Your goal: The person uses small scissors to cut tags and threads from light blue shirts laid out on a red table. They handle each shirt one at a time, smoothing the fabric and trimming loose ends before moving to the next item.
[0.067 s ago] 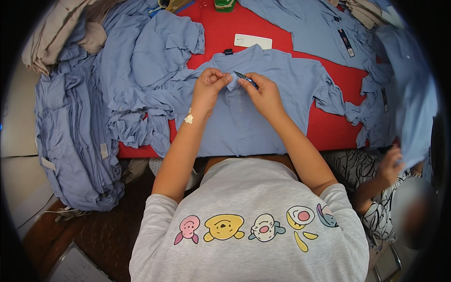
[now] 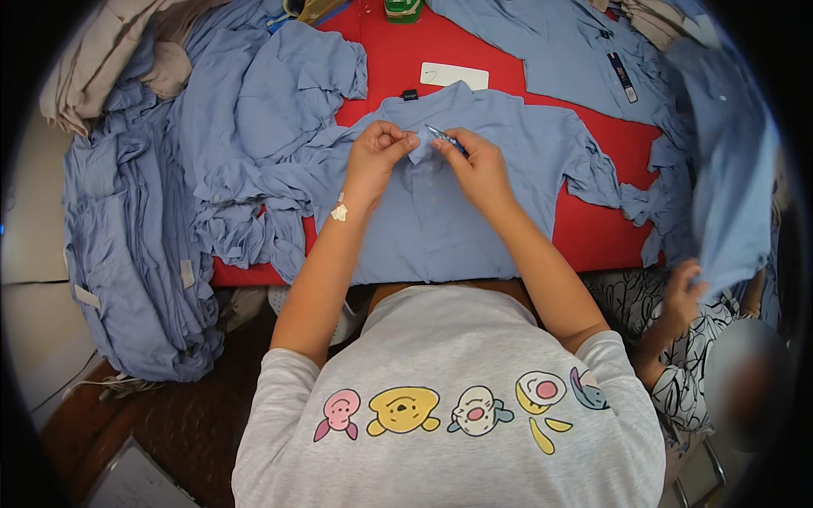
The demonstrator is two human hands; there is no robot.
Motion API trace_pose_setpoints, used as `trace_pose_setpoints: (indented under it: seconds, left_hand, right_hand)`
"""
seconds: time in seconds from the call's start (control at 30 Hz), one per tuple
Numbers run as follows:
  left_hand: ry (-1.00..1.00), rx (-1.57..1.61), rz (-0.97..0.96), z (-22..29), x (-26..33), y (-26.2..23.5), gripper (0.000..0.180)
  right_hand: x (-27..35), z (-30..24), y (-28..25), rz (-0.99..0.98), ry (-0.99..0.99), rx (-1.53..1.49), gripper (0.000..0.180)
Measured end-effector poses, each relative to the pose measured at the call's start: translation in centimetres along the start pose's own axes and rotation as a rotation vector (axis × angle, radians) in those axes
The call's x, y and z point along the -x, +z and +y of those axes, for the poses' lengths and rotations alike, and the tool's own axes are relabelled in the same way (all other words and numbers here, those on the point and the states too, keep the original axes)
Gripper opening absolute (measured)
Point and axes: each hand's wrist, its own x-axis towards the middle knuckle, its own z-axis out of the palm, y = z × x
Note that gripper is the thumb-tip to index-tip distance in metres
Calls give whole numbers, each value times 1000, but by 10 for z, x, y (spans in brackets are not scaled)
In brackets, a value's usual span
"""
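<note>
Pale blue cloth, looking thin: one shirt [image 2: 483,220] lay spread on the near middle of the red bench [image 2: 593,237], neck far, hem near. Judged light, soft and limp, likely to slide and crease easily; the front opening seemed the surest place to pinch, two fingertips enough. Dark label inside the neck; right-side sleeve rumpled; left side merged with other blue garments [image 2: 254,127], its end unclear.

Left hand [image 2: 378,161]: grip narrow, thumb and fingertips apparently pinching a small raised fold of the front; any thread there too fine to make out. Right hand [image 2: 478,169]: grip closed round a small dark blue tool [image 2: 449,140], tip beside that fold. White card [image 2: 455,75] just beyond the neck. At far left, a heaped blue pile [image 2: 135,245].
</note>
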Motion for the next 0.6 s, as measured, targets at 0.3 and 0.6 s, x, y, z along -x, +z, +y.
trace_pose_setpoints:
  seconds: [0.3, 0.6]
  left_hand:
    - [553, -1528, 230, 22, 3, -112, 31]
    - [229, -871, 558, 80, -20, -108, 20]
  right_hand:
    - [-62, 69, -132, 170, 166, 485, 40]
    - [-56, 125, -159, 488, 94, 407, 28]
